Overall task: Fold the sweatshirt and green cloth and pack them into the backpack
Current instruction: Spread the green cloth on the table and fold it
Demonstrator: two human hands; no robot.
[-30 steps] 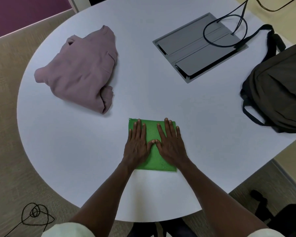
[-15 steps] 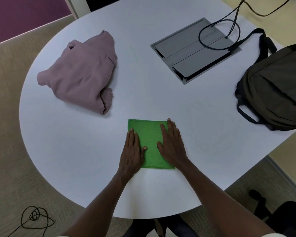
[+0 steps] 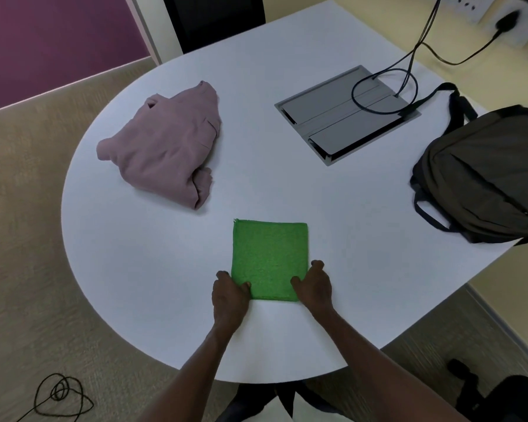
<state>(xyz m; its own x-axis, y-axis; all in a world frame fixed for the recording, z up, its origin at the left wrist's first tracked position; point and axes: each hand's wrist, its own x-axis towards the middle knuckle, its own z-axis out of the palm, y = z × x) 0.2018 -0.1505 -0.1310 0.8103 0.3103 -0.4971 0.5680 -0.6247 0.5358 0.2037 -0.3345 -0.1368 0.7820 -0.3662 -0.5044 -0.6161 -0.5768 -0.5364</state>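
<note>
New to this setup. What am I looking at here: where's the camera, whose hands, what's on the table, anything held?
There is no robot: a person wears one wide-angle camera on the head, looking down at their own bare hands. On the round white table lie a folded green cloth, a bundled pink sweatshirt, a dark backpack at the right edge and a grey cable hatch with black cables. The left hand and right hand pinch the cloth's two near corners.

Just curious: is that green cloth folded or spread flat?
Folded: the green cloth is a neat square showing stacked layers along its near edge.
</note>
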